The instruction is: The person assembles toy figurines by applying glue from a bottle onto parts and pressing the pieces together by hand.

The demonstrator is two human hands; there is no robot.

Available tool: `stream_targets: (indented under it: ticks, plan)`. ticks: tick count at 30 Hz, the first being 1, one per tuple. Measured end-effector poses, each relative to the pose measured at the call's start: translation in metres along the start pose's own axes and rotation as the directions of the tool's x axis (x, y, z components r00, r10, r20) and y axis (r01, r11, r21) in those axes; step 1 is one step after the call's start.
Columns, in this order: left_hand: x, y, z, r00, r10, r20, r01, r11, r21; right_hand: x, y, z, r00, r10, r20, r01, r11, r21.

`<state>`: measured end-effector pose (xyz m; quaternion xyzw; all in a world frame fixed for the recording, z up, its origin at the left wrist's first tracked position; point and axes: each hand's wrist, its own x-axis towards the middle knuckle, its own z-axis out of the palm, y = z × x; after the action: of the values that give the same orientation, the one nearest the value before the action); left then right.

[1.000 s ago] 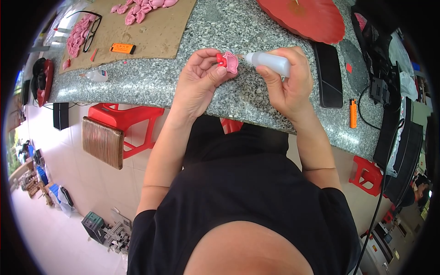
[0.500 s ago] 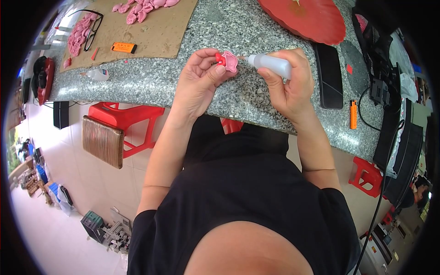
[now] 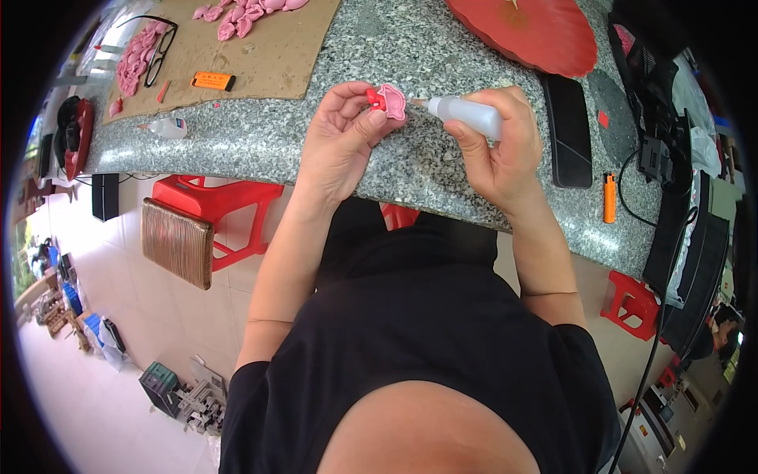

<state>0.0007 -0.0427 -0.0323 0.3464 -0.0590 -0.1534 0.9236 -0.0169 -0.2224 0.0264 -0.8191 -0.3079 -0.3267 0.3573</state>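
Note:
Between the thumb and fingers of my left hand (image 3: 347,118) is a small pink molded piece (image 3: 394,103), its hollow, rimmed side showing. A red part (image 3: 374,99) sits against its left edge, partly covered by my fingertips. My right hand (image 3: 505,138) is wrapped round a translucent squeeze bottle (image 3: 470,115), held tilted with its narrow tip pointing left at the pink piece. A small gap separates the tip from the piece. Both hands are above the near part of the speckled stone table (image 3: 418,166).
Pink pieces (image 3: 245,17) and eyeglasses (image 3: 162,55) lie on cardboard (image 3: 272,59) at the far left, beside an orange lighter (image 3: 213,81). Another small bottle (image 3: 167,128) lies nearer. At right are a red tray (image 3: 537,35), a black phone (image 3: 570,130) and a second orange lighter (image 3: 609,197).
My left hand has shifted the pink piece slightly left and turned it a little. The bottle's tip is now a bit farther from the piece; my right hand has barely moved.

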Motion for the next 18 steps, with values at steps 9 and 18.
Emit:
stream_targets:
  ticks: [9,18]
  plan:
    - [-0.0001,-0.0007,0.0009,1.000,0.002,-0.028,-0.002,1.000,-0.012,-0.0011,-0.0027,-0.0005,1.000,-0.012,0.012,0.012,1.000,0.005]
    - [0.0001,-0.0023,-0.0029,1.000,0.022,-0.014,-0.022,1.000,0.014,-0.0020,-0.0045,0.0001,1.000,-0.020,0.017,0.020,1.000,0.005]
